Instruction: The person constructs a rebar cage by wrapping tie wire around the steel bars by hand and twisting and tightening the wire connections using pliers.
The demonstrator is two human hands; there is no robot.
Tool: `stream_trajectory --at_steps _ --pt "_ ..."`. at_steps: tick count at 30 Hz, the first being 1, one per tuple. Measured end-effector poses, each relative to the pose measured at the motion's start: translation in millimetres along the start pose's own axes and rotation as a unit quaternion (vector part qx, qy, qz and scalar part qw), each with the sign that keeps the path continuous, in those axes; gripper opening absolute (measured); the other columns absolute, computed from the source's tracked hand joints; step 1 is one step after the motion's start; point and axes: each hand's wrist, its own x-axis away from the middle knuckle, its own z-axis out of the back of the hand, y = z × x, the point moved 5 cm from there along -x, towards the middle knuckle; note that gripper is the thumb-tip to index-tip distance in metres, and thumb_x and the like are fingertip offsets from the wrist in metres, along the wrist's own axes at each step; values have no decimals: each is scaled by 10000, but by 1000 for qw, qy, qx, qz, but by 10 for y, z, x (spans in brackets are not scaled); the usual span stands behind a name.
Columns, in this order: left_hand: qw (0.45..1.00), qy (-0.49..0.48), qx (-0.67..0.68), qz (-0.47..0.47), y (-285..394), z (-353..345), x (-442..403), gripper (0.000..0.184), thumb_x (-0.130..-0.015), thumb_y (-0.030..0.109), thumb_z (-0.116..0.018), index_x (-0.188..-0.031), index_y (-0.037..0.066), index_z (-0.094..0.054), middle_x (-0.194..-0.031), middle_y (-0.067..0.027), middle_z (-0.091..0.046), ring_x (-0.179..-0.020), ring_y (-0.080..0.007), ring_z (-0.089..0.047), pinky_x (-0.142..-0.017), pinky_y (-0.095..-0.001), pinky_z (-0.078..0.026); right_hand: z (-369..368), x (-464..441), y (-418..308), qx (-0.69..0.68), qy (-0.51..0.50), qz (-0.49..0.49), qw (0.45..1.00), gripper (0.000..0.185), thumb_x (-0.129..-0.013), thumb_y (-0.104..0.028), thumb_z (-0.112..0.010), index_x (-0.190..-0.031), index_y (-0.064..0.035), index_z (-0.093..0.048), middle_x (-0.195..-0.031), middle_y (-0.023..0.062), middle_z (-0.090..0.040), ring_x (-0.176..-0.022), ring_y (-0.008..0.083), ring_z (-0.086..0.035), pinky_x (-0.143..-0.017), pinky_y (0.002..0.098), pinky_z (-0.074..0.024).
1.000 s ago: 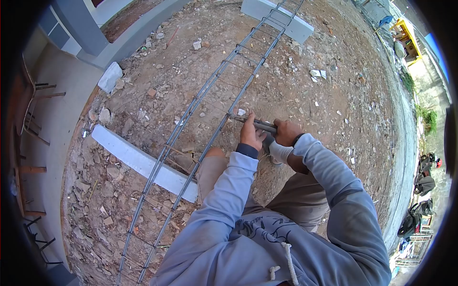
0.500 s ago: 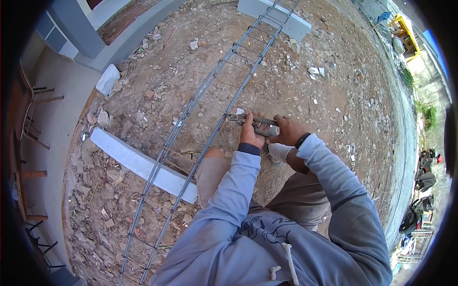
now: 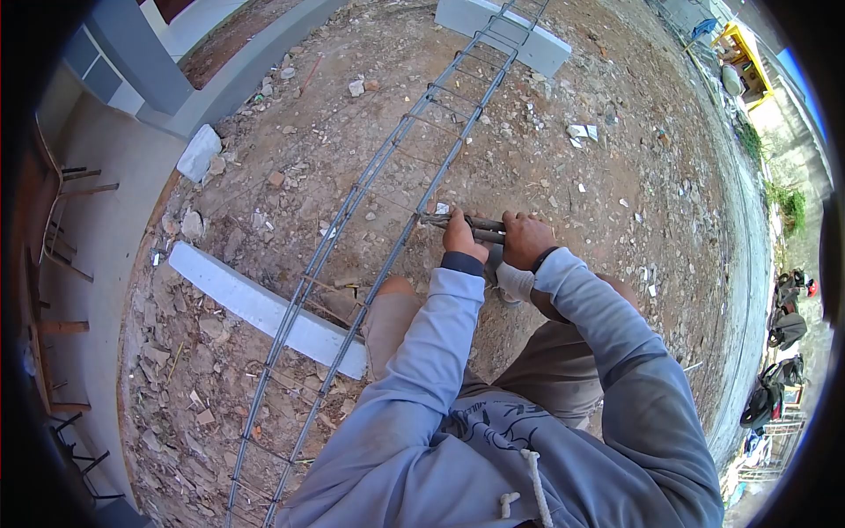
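Note:
My left hand (image 3: 462,238) is closed around the pliers (image 3: 487,231) near their head. At the ends of the handles, my right hand (image 3: 526,239) is wrapped tight, knuckles upward. The pliers' jaws meet the near side bar of a long rebar cage (image 3: 431,187), at one of its cross ties. Whether the jaws grip a wire there is too small to tell. The cage slants from top centre to bottom left, resting across a white block (image 3: 264,304) and another pale block (image 3: 546,48) at the far end.
Rubble and loose stones cover the dirt ground (image 3: 572,176). A white chunk (image 3: 200,152) lies by the concrete edge at left, with wooden furniture (image 3: 62,326) beyond. Bags (image 3: 770,387) lie along the right side, and a yellow-framed box (image 3: 746,66) stands at upper right.
The pliers have turned, with the handles now closer together. My right hand has shifted slightly left and closed more tightly on the handles. The jaws stay at the same bar.

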Motion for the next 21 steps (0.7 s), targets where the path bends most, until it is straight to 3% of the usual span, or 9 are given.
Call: stream_trajectory --at_steps 5,8,9,11,14,17,19,21 --pt "998 38 -40 -32 -34 1 -22 352 -912 494 -489 -873 145 -476 -795 -29 -557 -748 -196 -563 -754 -453 -473 -55 -140 76 -29 -78 -6 996 323 -737 -187 -570 -1003 -3 -568 -958 236 -640 -933 375 -625 -804 455 -498" --pt "994 33 -88 -49 -18 -16 46 373 -877 529 -536 -882 158 -494 -811 -19 -557 -752 -181 -554 -757 -424 -468 -88 -223 109 -28 -81 20 996 308 -734 -205 -595 -963 1 -595 -892 212 -656 -834 329 -659 -721 428 -526" --pt "994 17 -95 -56 -17 -21 79 361 -876 517 -548 -889 159 -503 -817 -16 -557 -763 -179 -554 -761 -420 -467 -124 -233 120 -66 -165 -8 984 325 -735 -228 -613 -962 5 -598 -868 200 -655 -788 308 -661 -687 411 -528" --pt "991 -16 -108 -71 -24 -1 163 339 -873 495 -572 -904 161 -520 -828 -8 -556 -786 -175 -553 -770 -411 -465 -124 -213 108 -140 -326 -63 933 366 -735 -272 -650 -958 14 -604 -819 174 -653 -695 266 -664 -619 376 -532" --pt "975 -206 -9 -80 -40 73 248 296 -883 430 -590 -970 153 -537 -891 -16 -576 -850 -180 -565 -795 -406 -461 -412 -238 212 -355 -497 -77 788 470 -716 -365 -707 -969 18 -605 -766 140 -636 -576 223 -629 -534 356 -514" --pt "972 -229 39 -48 -12 57 278 257 -896 375 -588 -1009 150 -537 -950 -34 -592 -929 -205 -574 -837 -434 -455 -256 -183 169 -331 -453 -95 822 497 -716 -410 -722 -953 10 -603 -734 139 -623 -634 272 -638 -584 410 -518" --pt "985 -157 33 -57 -26 63 237 244 -913 369 -559 -1017 149 -540 -981 -48 -599 -973 -238 -568 -866 -459 -446 -33 -198 150 -163 -246 9 955 522 -712 -400 -726 -1014 0 -582 -818 153 -618 -775 303 -634 -700 464 -502" --pt "993 -104 30 -42 -20 16 214 232 -930 364 -527 -1017 149 -541 -1007 -60 -599 -1001 -267 -562 -884 -483 -438 154 -49 65 -39 -57 63 996 558 -706 -381 -726 -1084 -10 -552 -920 167 -602 -915 325 -606 -816 505 -459"
